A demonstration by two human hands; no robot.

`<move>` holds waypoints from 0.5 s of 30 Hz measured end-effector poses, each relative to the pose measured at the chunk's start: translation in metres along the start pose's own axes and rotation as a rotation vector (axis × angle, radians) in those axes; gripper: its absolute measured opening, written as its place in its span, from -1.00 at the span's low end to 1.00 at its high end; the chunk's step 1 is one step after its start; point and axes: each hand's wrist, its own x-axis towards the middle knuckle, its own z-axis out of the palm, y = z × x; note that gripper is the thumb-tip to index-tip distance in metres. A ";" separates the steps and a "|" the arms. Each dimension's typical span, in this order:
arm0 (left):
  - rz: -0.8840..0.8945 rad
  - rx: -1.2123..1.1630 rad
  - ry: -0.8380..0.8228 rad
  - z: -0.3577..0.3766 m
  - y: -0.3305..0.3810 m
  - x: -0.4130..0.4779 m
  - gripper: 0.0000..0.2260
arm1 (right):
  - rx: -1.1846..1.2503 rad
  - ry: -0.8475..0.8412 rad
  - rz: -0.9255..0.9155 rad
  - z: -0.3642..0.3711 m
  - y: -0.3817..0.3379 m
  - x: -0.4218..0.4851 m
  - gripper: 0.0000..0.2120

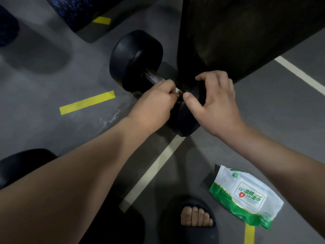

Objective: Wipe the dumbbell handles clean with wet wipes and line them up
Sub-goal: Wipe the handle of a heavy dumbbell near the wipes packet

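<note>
On the floor (52, 81), left hand (153, 106) pinches a wet wipe (177, 90) against the dumbbell handle (152, 77); right hand's (217, 106) curled fingers clasp its near head (185, 118).

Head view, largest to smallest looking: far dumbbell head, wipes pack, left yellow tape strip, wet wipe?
1. wipes pack and far dumbbell head: alike, pack nearer, so unranked.
2. left yellow tape strip.
3. wet wipe, mostly hidden.

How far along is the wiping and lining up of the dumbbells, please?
Done: nothing visibly finished. In hand: the left hand pinches a white wet wipe against the metal handle of the black round-headed dumbbell, while the right hand grips its near head. Left: lining up; another black rounded weight lies lower left.
</note>
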 end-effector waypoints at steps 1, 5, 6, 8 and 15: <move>-0.100 -0.029 0.043 -0.002 0.000 0.005 -0.71 | 0.000 0.000 0.003 0.000 0.001 0.001 -0.42; -0.533 -0.023 0.225 0.001 -0.014 0.013 -0.86 | 0.000 -0.015 0.010 0.000 0.001 0.001 -0.43; -0.504 -0.047 0.178 0.002 -0.007 0.012 -0.87 | -0.001 -0.012 0.009 0.000 0.001 0.000 -0.43; -0.317 -0.042 0.143 0.008 0.003 0.002 -0.82 | -0.002 -0.003 0.008 0.000 0.000 0.000 -0.44; -0.438 0.168 0.124 -0.005 -0.017 0.012 -0.77 | -0.001 -0.006 0.007 0.001 0.001 0.000 -0.45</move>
